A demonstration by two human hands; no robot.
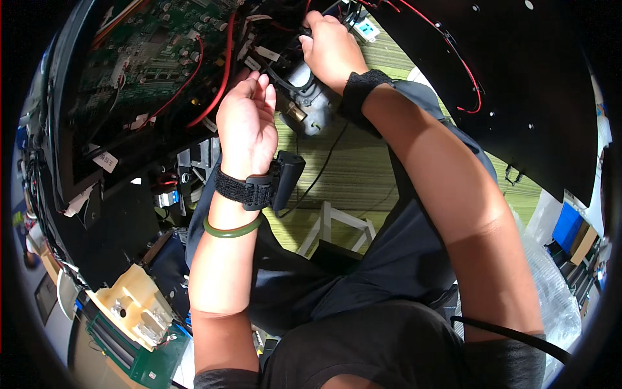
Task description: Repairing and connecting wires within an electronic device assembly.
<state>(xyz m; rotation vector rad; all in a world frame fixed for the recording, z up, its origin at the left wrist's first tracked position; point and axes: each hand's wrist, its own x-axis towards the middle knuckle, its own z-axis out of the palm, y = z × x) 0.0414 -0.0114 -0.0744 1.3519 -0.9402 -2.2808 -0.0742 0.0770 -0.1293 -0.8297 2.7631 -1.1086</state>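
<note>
My left hand (pixel 248 123) is turned palm up, its fingers loosely curled and thumb drawn in at a bundle of dark cables; what its fingertips hold is hidden. White tags (pixel 267 53) hang on the cables just above. To the right, my right hand (pixel 332 53) pinches a dark cable (pixel 304 31) between thumb and fingers, its far end lost in shadow. Below and between the hands is a grey metal motor-like unit (pixel 314 107) with a brass-coloured fitting (pixel 296 112). A thick red cable (pixel 227 65) runs down left of my left hand.
A green circuit board (pixel 152 61) is mounted in the black housing at left. On the right, a black panel (pixel 518 84) carries a thin red wire (pixel 476 81). A light stool-like frame (pixel 330 223) stands on the green striped floor (pixel 311 162). Clear bubble wrap (pixel 557 305) lies at lower right.
</note>
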